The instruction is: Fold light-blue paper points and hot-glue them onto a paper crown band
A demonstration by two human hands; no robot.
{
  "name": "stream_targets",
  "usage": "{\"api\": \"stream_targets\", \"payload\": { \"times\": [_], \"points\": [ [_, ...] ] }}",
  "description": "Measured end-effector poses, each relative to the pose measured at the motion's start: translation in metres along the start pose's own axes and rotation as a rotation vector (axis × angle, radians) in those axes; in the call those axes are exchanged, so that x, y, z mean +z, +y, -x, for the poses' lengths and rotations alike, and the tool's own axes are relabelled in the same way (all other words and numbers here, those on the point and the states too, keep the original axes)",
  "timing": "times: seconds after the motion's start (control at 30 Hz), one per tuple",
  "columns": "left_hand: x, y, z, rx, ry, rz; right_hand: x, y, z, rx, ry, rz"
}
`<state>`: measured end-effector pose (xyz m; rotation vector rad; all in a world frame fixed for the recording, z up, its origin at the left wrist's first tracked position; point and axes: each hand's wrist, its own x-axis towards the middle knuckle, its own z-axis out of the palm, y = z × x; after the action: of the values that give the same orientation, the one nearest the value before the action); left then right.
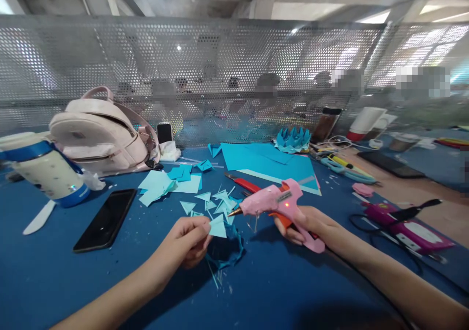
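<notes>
Pinched in my left hand (194,239) is a small light-blue folded paper triangle (219,226). My right hand (308,225) grips a pink hot glue gun (273,200) by its handle, fingers around the orange trigger. A small light glows on the gun's side, and its metal nozzle points left, close to the triangle. Below and behind the triangle lies a ring of blue paper (238,252), partly hidden by my left hand. Several loose paper triangles (203,198) are scattered just beyond. A red cutter (247,185) lies behind the gun.
Blue paper sheets (252,159) and a spiky blue paper crown (292,139) lie at the back. A phone (106,220), a tumbler (47,169) and a pink backpack (98,134) stand or lie left. A magenta power strip (410,227) with cords sits right. A perforated metal screen (205,51) rises behind.
</notes>
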<state>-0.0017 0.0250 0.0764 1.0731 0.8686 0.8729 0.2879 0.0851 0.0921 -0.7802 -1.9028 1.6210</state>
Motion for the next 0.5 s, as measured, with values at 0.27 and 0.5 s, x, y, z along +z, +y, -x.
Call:
{"api": "stream_targets", "payload": {
  "times": [0.27,0.5],
  "points": [
    [0.004,-0.003,0.002,0.115,0.049,-0.24,0.009,-0.011,0.006,-0.015,-0.044,0.134],
    [0.003,-0.002,0.004,0.155,0.064,-0.276,0.005,0.0,0.009,0.007,-0.027,0.103]
  ]
}}
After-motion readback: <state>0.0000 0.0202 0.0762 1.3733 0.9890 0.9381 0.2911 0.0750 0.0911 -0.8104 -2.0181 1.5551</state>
